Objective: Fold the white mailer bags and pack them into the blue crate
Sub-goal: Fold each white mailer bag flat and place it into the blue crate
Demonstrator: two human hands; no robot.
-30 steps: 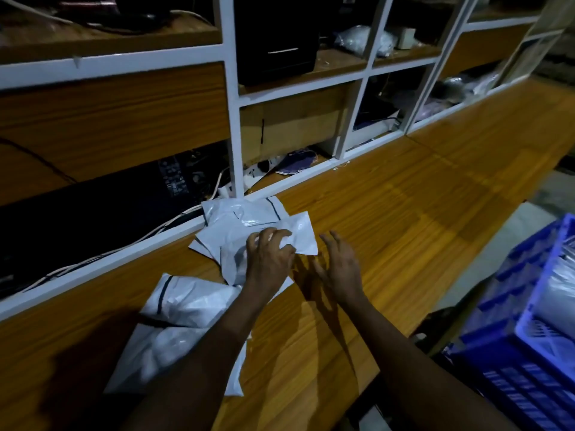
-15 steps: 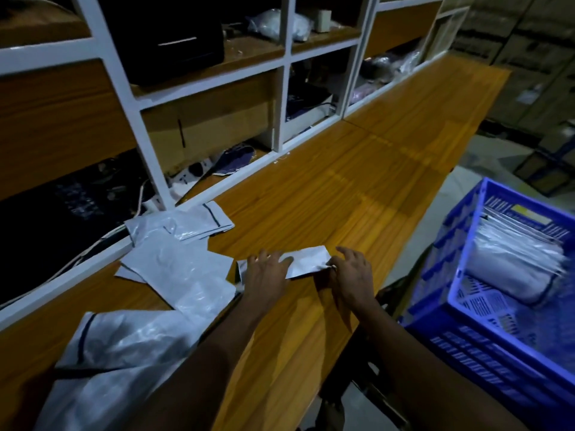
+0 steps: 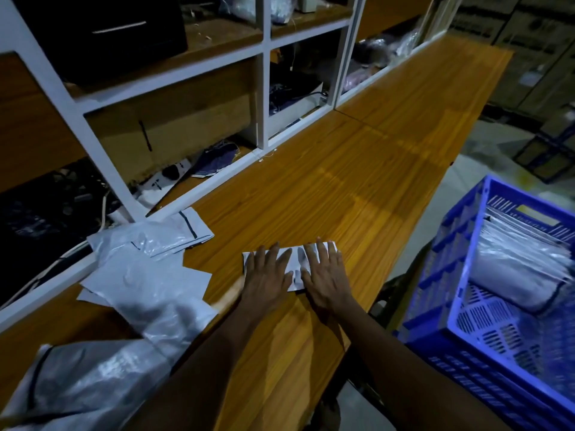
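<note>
1. The folded mailer bag (image 3: 293, 256) lies on the near part of the wooden bench (image 3: 342, 181), long axis running left to right.
2. The left hand (image 3: 267, 279) and right hand (image 3: 326, 278) press it flat, fingers straight and spread.
3. The blue crate (image 3: 448, 262) stands off the bench to the right, nearer the right hand.
4. The bag looks white, glossy and thin.

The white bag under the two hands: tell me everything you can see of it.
The folded white mailer bag is a small flat rectangle of thin, glossy plastic, lying on the wooden bench. The left hand and right hand press it flat with straight, spread fingers, covering most of it.
</note>
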